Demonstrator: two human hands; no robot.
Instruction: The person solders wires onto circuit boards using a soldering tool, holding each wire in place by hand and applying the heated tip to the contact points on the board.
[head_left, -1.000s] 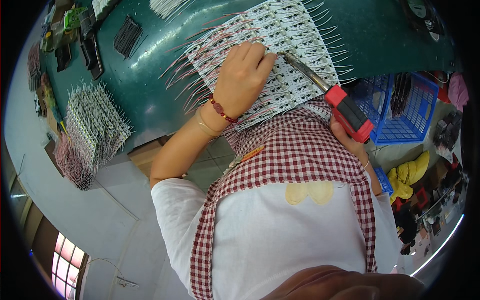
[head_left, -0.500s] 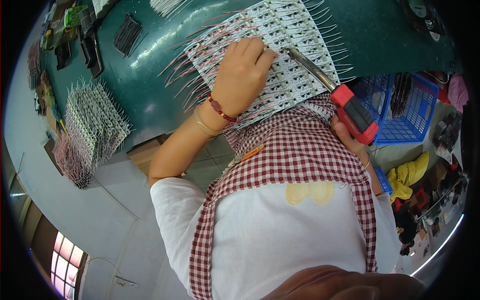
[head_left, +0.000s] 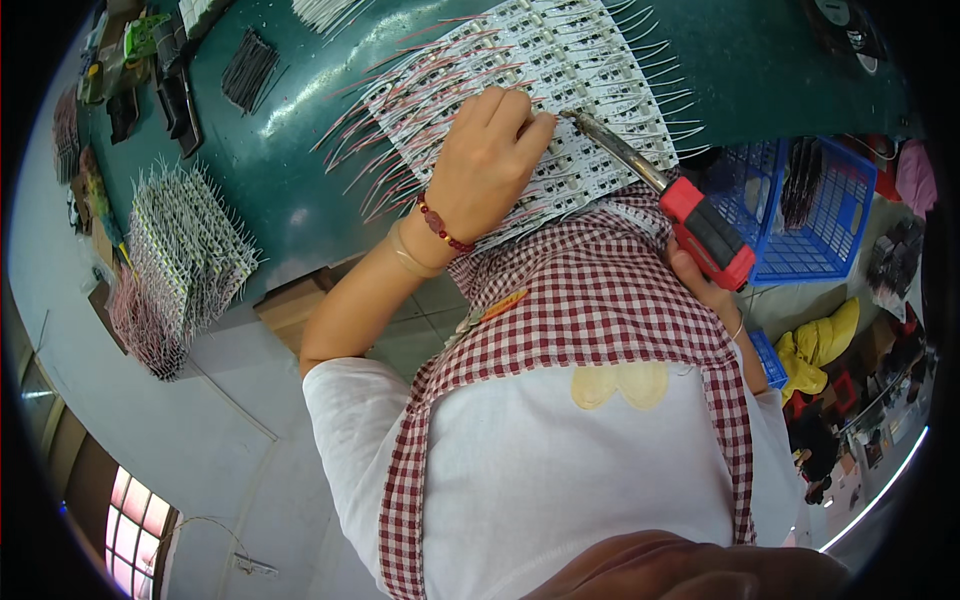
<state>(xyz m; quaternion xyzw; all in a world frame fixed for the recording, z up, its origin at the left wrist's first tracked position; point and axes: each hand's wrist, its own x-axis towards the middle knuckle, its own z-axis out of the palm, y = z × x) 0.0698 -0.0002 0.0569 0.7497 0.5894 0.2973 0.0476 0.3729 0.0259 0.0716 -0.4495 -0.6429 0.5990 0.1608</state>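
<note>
A white panel of small circuit boards (head_left: 600,100), bristling with thin red and white wires (head_left: 400,100), lies at the near edge of the green table. Over its middle, my left hand (head_left: 492,160) is closed, thumb and forefinger pinched together; what they hold is too small to make out. My right hand (head_left: 697,278) grips a soldering iron (head_left: 708,230) with a red and black handle, partly hiding my fingers. The iron's metal shaft slants up and left, its tip over the panel just right of my left fingertips. Whether the tip touches a board, I cannot tell.
A stack of wired boards (head_left: 190,240) stands at the table's left edge. Behind it lie a bundle of black wires (head_left: 250,70) and tools with dark handles (head_left: 175,100). A blue plastic basket (head_left: 815,215) stands at right, beside a yellow bag (head_left: 820,345).
My left hand has shifted slightly nearer and to the right, its fingers still pinched. The iron's tip has come down a little toward me. The panel has slid very slightly.
</note>
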